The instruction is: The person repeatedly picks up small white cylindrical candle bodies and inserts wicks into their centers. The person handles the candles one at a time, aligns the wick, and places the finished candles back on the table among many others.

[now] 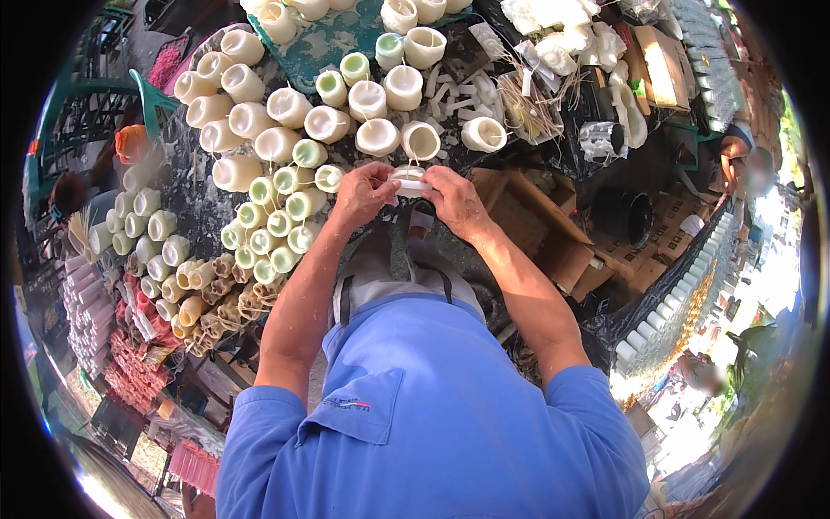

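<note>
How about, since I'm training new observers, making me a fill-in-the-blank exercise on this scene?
1. The left grip and right grip hold a small object whose colour is ____.
2. The person's shirt is ____.
3. Most pale green cylinders stand to the person's ____.
4. The open cardboard box is to the person's ____.

Missing words: white; blue; left; right.
</note>
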A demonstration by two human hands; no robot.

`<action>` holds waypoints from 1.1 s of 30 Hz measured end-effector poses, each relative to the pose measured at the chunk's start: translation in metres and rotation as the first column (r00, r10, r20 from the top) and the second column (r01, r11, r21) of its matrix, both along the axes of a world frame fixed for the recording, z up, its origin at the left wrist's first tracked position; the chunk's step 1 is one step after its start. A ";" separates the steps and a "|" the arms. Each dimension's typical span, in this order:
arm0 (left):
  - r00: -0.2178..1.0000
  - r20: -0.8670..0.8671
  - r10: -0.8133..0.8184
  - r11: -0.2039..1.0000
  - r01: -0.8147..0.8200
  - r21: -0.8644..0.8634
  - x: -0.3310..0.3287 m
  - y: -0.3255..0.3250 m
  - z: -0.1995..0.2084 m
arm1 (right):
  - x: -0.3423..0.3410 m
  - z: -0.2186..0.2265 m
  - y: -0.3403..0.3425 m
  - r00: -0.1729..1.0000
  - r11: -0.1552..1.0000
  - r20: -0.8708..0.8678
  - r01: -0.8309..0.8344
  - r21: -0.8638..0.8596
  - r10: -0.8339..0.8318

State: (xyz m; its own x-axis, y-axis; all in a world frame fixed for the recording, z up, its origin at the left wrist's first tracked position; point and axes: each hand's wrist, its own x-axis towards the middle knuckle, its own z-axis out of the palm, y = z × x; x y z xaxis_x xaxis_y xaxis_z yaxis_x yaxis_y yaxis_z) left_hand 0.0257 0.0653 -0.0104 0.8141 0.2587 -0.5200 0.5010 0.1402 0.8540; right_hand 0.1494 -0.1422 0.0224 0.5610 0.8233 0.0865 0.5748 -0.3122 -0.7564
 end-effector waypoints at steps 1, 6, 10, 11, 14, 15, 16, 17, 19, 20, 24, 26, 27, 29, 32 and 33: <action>1.000 -0.002 0.002 1.000 -0.002 0.002 0.000 0.000 -0.001 | -0.001 -0.001 -0.001 1.000 1.000 0.004 -0.005 0.008 0.005; 0.999 -0.002 0.033 0.999 -0.033 0.027 0.000 -0.002 -0.003 | 0.000 -0.010 -0.007 0.998 0.997 0.037 -0.061 0.041 0.060; 1.000 -0.026 -0.001 0.997 0.003 0.081 0.003 -0.004 0.005 | 0.006 -0.012 -0.014 0.986 0.991 0.097 -0.133 -0.029 0.135; 0.999 -0.032 -0.011 0.996 0.014 0.092 0.004 -0.004 0.007 | 0.007 -0.012 -0.014 0.985 0.990 0.095 -0.139 -0.027 0.141; 0.999 -0.038 -0.004 0.996 0.008 0.092 0.005 -0.004 0.009 | 0.006 -0.013 -0.014 0.977 0.991 0.163 -0.134 -0.021 0.136; 0.999 -0.047 0.013 0.997 -0.009 0.078 0.004 -0.004 0.008 | 0.005 -0.014 -0.013 0.973 0.992 0.196 -0.123 -0.014 0.124; 0.998 -0.060 0.029 0.998 -0.025 0.057 0.004 -0.004 0.007 | 0.004 -0.014 -0.012 0.973 0.991 0.189 -0.128 -0.031 0.132; 0.998 -0.050 0.048 0.998 -0.046 0.029 0.003 -0.004 0.004 | 0.001 -0.014 -0.011 0.975 0.991 0.178 -0.126 -0.046 0.132; 0.996 -0.003 0.092 0.994 -0.092 -0.062 -0.001 -0.006 -0.002 | -0.002 -0.015 -0.009 0.983 0.992 0.147 -0.107 -0.059 0.115; 0.993 -0.003 0.116 0.988 -0.115 -0.107 -0.003 -0.006 -0.005 | -0.003 -0.014 -0.007 0.987 0.994 0.126 -0.090 -0.058 0.097; 0.984 0.100 0.146 0.989 -0.143 -0.033 -0.011 -0.018 -0.014 | -0.010 -0.013 -0.002 0.999 0.996 -0.048 -0.017 -0.085 0.012; 0.979 0.145 0.145 0.989 -0.149 0.016 -0.012 -0.021 -0.016 | -0.016 -0.014 0.003 0.997 0.995 -0.068 0.015 -0.098 -0.021; 0.979 0.142 0.145 0.987 -0.154 0.049 -0.012 -0.023 -0.016 | -0.017 -0.015 0.005 0.996 0.995 -0.077 0.026 -0.094 -0.034; 0.980 0.135 0.147 0.981 -0.162 0.105 -0.014 -0.024 -0.014 | -0.021 -0.017 0.009 0.995 0.993 -0.089 0.028 -0.115 -0.038; 0.967 0.096 0.235 0.972 -0.234 -0.022 -0.013 -0.025 -0.012 | -0.022 -0.019 0.011 0.992 0.988 -0.115 0.023 -0.153 -0.041; 0.972 0.104 0.210 0.977 -0.213 0.019 -0.013 -0.024 -0.011 | -0.021 -0.019 0.011 0.991 0.985 -0.125 0.024 -0.170 -0.046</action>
